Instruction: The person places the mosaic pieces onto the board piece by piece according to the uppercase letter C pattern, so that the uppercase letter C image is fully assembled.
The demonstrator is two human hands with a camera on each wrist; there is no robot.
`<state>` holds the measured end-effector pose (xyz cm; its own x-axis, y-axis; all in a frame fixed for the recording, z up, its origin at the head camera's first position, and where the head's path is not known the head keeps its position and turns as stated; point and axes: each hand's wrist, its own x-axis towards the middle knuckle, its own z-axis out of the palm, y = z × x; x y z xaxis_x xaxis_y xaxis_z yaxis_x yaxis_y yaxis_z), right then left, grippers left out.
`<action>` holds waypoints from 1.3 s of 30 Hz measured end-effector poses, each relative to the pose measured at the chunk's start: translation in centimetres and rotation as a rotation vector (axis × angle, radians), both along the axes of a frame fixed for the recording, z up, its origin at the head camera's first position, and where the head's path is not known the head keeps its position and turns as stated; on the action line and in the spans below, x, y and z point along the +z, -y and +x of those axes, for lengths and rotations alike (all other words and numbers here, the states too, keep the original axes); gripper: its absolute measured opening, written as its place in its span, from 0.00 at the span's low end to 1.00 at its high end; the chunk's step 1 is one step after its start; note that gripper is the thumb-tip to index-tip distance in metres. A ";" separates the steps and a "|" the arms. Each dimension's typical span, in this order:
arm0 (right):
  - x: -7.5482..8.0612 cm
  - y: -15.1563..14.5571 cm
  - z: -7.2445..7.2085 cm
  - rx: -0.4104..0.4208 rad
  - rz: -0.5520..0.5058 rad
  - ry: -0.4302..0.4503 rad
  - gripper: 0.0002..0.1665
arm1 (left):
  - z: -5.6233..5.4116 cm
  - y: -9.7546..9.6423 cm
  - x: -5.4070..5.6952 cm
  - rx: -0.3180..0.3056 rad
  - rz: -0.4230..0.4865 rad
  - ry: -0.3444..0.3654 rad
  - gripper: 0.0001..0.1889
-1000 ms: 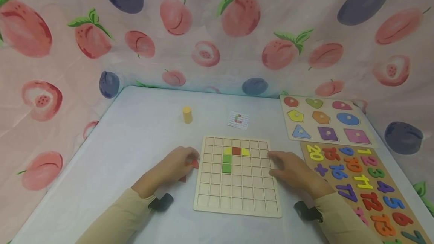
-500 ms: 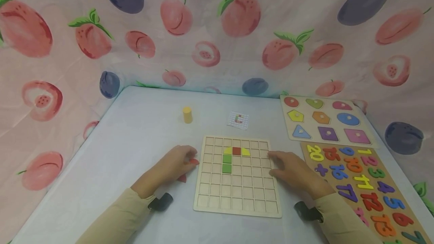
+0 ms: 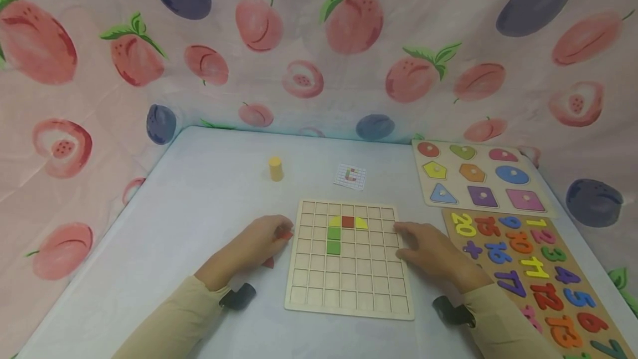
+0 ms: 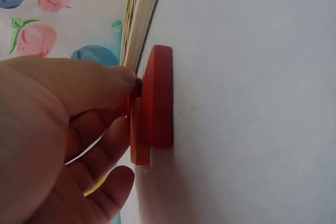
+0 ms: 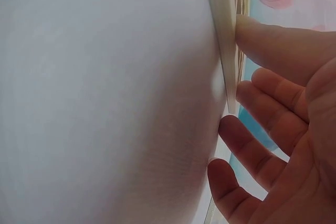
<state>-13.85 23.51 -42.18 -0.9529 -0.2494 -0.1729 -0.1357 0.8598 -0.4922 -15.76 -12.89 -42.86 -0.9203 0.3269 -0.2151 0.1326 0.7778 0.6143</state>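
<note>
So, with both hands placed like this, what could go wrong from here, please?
The pinched red piece might slip from the left hand. That hand could also brush aside another red piece close to it. The right hand is at the edge of the grid board, so a push might shift it.

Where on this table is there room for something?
The table is widely bare between its left edge and the left hand; a smaller patch lies between the yellow cylinder and pattern card. The shape board and number board crowd its right.
</note>
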 end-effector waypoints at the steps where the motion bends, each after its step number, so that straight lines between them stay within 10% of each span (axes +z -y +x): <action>1: 0.0 0.0 0.0 0.000 -0.001 0.000 0.34 | 0.0 0.0 0.0 -0.003 0.001 -0.001 0.19; 39: 0.3 0.0 0.0 0.011 0.001 -0.001 0.34 | -0.3 -0.3 0.2 0.032 0.025 0.034 0.19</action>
